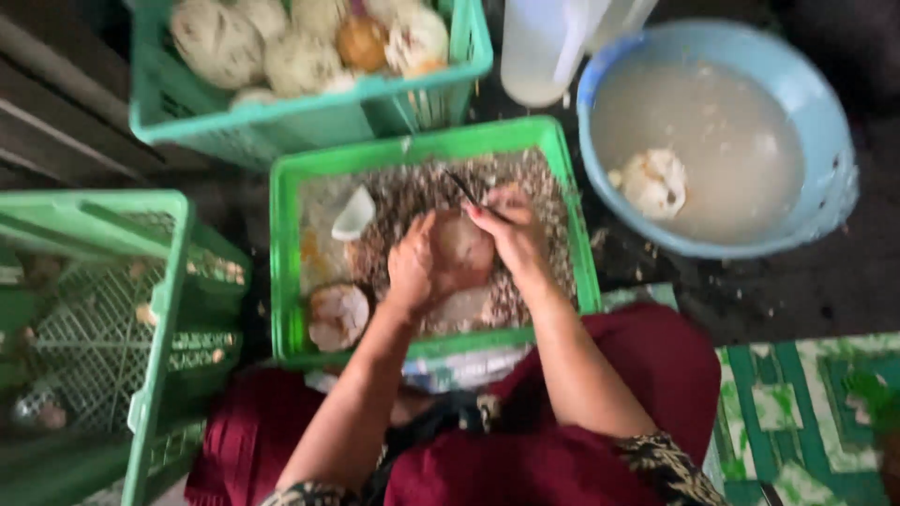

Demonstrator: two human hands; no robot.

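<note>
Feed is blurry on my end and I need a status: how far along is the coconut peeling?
Done: one pale peeled piece floats in the blue basin, and the middle green crate holds a thick layer of brown shavings. In hand: the left hand steadies a brownish coconut while the right hand works it with a dark blade. Left: the top crate is heaped with round pieces.

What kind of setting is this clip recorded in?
Probably an informal floor-level food-prep spot, likely for peeling coconuts. Green plastic crates stand around, one full of brown shavings; a blue basin holds cloudy water; both hands, left hand and right hand, work a round brownish piece.
</note>
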